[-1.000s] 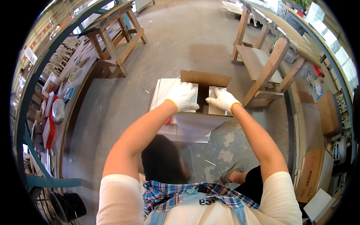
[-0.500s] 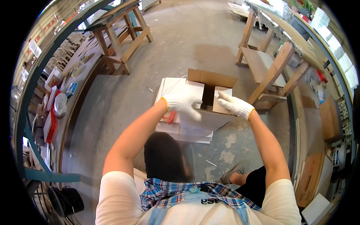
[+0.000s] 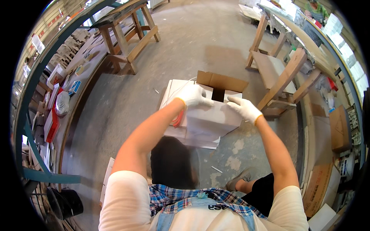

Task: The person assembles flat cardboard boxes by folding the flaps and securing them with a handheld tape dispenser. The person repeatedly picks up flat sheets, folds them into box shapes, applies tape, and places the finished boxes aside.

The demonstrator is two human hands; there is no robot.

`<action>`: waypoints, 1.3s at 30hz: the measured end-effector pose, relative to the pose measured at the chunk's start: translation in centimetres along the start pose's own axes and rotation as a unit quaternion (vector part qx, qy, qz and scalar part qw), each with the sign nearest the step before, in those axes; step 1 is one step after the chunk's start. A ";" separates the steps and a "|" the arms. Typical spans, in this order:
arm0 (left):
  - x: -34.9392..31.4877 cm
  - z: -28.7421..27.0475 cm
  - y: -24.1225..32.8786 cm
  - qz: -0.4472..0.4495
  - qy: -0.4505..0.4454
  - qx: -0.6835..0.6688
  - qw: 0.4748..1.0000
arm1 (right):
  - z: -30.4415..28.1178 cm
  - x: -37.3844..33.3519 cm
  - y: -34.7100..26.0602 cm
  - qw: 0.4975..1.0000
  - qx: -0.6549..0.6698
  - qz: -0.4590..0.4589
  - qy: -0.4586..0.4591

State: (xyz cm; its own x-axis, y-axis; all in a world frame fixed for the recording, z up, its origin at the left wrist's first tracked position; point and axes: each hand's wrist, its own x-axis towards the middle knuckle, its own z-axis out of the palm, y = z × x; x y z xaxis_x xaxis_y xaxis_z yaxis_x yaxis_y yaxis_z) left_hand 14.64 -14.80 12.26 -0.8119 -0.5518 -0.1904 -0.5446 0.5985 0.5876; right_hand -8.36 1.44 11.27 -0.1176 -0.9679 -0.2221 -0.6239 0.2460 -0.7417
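So the open box (image 3: 216,117) sat on some flat white sheets (image 3: 208,143), brown back flap (image 3: 221,81) up. Gloved left hand (image 3: 193,95) was at its left edge, right hand (image 3: 243,109) at the right; couldn't tell if either gripped anything, gloves hid the edges. Red loop (image 3: 178,119) lay left, wooden table (image 3: 284,74) beyond, right.

Left: low shelf (image 3: 85,79) bearing blue box (image 3: 74,87), clear bag (image 3: 62,104), red-white box (image 3: 53,126). Black bucket (image 3: 71,202), lower left. Wooden trestle (image 3: 122,42) upper left; wooden table (image 3: 313,48) upper right, co-worker (image 3: 317,14) in green beyond. Brown cartons (image 3: 339,130), far right. White stick (image 3: 216,169) on concrete floor (image 3: 177,46).
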 end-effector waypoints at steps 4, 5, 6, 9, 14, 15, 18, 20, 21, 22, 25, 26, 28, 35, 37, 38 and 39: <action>0.0 4.5 -0.5 0.060 0.188 0.155 0.968 | 2.3 -0.8 -1.7 0.944 -0.298 -0.009 0.144; 0.3 5.2 -0.8 0.080 0.244 0.172 0.951 | 3.1 -0.3 -0.4 0.922 -0.329 -0.046 0.198; 0.2 5.6 -1.0 0.095 0.301 0.188 0.930 | 3.6 -0.1 -0.4 0.896 -0.360 -0.086 0.247; 0.9 6.2 -1.8 0.063 0.289 0.163 0.941 | 2.4 1.0 -1.0 0.798 -0.459 -0.196 0.338; 0.7 6.8 -3.1 0.028 0.297 0.154 0.942 | 1.7 3.4 -2.9 0.857 -0.417 -0.140 0.267; 0.6 7.0 -2.9 0.018 0.307 0.149 0.940 | 1.9 3.3 -2.8 0.859 -0.414 -0.140 0.267; 0.4 7.2 -2.3 -0.024 0.318 0.118 0.940 | 2.7 2.7 -2.1 0.859 -0.397 -0.155 0.284; 0.5 7.6 -2.1 -0.066 0.297 0.075 0.950 | 3.4 1.8 -1.3 0.850 -0.379 -0.182 0.318; 0.5 8.1 -2.2 -0.081 0.302 0.076 0.947 | 4.0 1.7 -0.6 0.842 -0.383 -0.186 0.331; 0.7 8.6 -2.3 -0.092 0.308 0.076 0.944 | 4.6 1.8 0.1 0.832 -0.389 -0.190 0.348; 0.9 8.3 -1.8 -0.131 0.248 -0.010 0.960 | 5.0 0.5 0.8 0.821 -0.375 -0.213 0.374; 0.9 8.0 -1.6 -0.144 0.214 -0.052 0.965 | 5.2 -0.1 0.9 0.825 -0.366 -0.222 0.369; 1.1 7.3 -2.7 -0.150 0.229 -0.059 0.960 | 6.0 -0.3 -0.1 0.892 -0.365 -0.157 0.215; -0.5 5.8 -0.1 -0.019 0.110 -0.229 0.967 | 6.8 -3.0 4.0 0.877 -0.292 -0.213 0.317; -1.0 5.7 -0.1 -0.029 0.173 -0.188 0.966 | 8.3 -3.3 3.8 0.850 -0.316 -0.237 0.349; -0.6 6.0 -0.4 -0.016 0.222 -0.155 0.962 | 8.9 -3.4 3.7 0.835 -0.329 -0.248 0.365; -0.4 6.3 -0.7 -0.015 0.215 -0.141 0.966 | 9.2 -3.4 4.0 0.839 -0.327 -0.236 0.366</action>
State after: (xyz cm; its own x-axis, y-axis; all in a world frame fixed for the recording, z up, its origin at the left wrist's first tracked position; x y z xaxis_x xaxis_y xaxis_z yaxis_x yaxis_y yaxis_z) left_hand 14.05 -11.31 6.96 -0.6004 -0.7936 0.0979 -0.4391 0.4296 0.7891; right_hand -3.34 6.21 3.21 -0.0328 -0.7805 0.6243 -0.9966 -0.0217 -0.0795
